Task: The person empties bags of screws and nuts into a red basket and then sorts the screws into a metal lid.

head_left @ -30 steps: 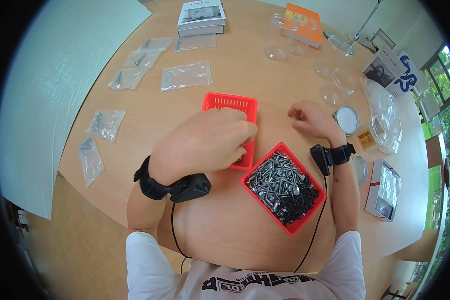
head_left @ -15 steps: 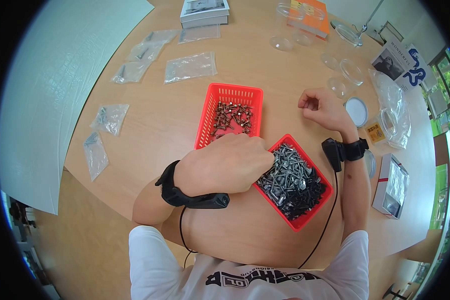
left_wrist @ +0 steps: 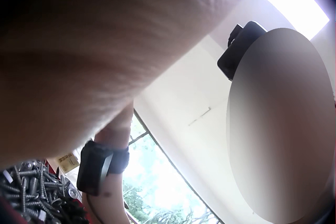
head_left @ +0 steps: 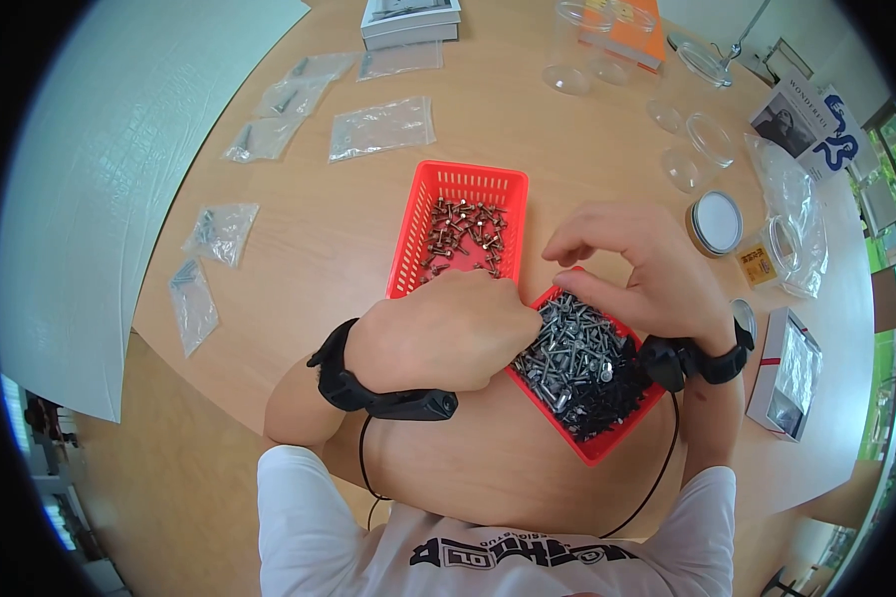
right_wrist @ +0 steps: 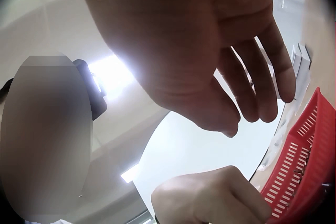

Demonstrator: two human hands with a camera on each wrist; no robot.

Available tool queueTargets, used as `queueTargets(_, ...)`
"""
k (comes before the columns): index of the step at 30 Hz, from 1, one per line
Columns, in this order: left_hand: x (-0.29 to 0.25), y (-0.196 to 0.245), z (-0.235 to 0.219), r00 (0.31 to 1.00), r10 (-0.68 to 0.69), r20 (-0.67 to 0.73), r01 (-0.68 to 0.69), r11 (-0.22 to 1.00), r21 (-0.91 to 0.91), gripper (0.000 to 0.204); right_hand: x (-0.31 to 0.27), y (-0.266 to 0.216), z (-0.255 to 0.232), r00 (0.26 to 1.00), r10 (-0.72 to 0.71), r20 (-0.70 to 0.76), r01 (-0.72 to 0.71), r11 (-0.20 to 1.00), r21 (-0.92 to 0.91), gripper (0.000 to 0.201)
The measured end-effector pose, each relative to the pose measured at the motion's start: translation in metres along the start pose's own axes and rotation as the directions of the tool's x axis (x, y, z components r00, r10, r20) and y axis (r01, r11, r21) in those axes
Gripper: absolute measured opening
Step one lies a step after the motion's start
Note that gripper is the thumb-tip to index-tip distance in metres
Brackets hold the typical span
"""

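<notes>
Landmark: red basket of silver and black screws (head_left: 577, 368), sitting on round wooden table (head_left: 319, 249), right in front of the person.

L hand (head_left: 438, 333): knuckles up, fingers curled down into near-left edge of the screw basket, fingertips in among the silver screws (head_left: 567, 343). Can't tell if anything is actually pinched; tips are hidden under the hand. Wrist cam w/ black strap just behind it.

R hand (head_left: 632, 264): hovers over far side of the screw basket, fingers loosely bent and spread apart, thumb and index not meeting, nothing held. R wrist view shows same: fingers (right_wrist: 262, 87) relaxed, gaps between them, empty.

Screws: silver ones heaped in far/left part of the basket, black screws (head_left: 617, 393) in near-right corner. L wrist view catches a corner of the silver heap (left_wrist: 29, 192).

2nd basket (head_left: 423, 244): red, slotted, touching or just beside far-left side of the screw basket; holds a thin scatter of small dark rivet-like bits (head_left: 463, 229). L hand covers its near end.

Left of the screw basket, well apart: several clear zip bags (head_left: 380, 127) w/ small hardware, spread across the table.

Beyond it, far edge: grey-white book (head_left: 408, 20), orange book (head_left: 622, 35), clear plastic cups (head_left: 567, 50).

Right of it: round metal lid (head_left: 717, 224), crumpled clear bag (head_left: 782, 224), a magazine (head_left: 801, 124), small boxed item (head_left: 782, 358) near table edge.
</notes>
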State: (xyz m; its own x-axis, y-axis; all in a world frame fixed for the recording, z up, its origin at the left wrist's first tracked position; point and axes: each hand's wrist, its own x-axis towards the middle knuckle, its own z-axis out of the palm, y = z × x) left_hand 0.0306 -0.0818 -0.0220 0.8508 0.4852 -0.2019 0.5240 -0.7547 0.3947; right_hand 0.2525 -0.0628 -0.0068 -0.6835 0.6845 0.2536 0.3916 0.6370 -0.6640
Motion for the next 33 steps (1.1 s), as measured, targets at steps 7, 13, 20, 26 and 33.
queueTargets(7,0.003,0.001,0.001,0.997,0.055,0.054,-0.055,0.998,0.0,0.012,-0.011,0.008,0.001,0.999,-0.014,0.032,0.016,0.997,-0.078,0.016)
queueTargets(13,0.008,0.007,-0.003,0.998,-0.018,0.064,0.014,0.998,0.061,0.016,-0.015,0.014,0.001,1.0,0.004,0.002,-0.004,0.995,-0.104,0.016)
queueTargets(20,0.008,0.012,-0.009,0.984,-0.093,0.152,0.074,0.989,0.124,0.023,-0.016,0.016,0.004,1.0,0.006,0.022,-0.003,0.991,-0.134,0.017)
queueTargets(26,0.006,0.011,-0.004,0.993,-0.058,0.103,0.044,0.99,0.133,0.019,-0.017,0.017,0.003,0.997,0.006,0.072,0.006,0.985,-0.171,0.017)
queueTargets(33,0.006,0.018,-0.006,0.995,-0.049,0.087,0.04,0.994,0.103,0.02,-0.017,0.014,0.005,0.997,0.035,0.073,-0.028,0.995,-0.1,0.015)
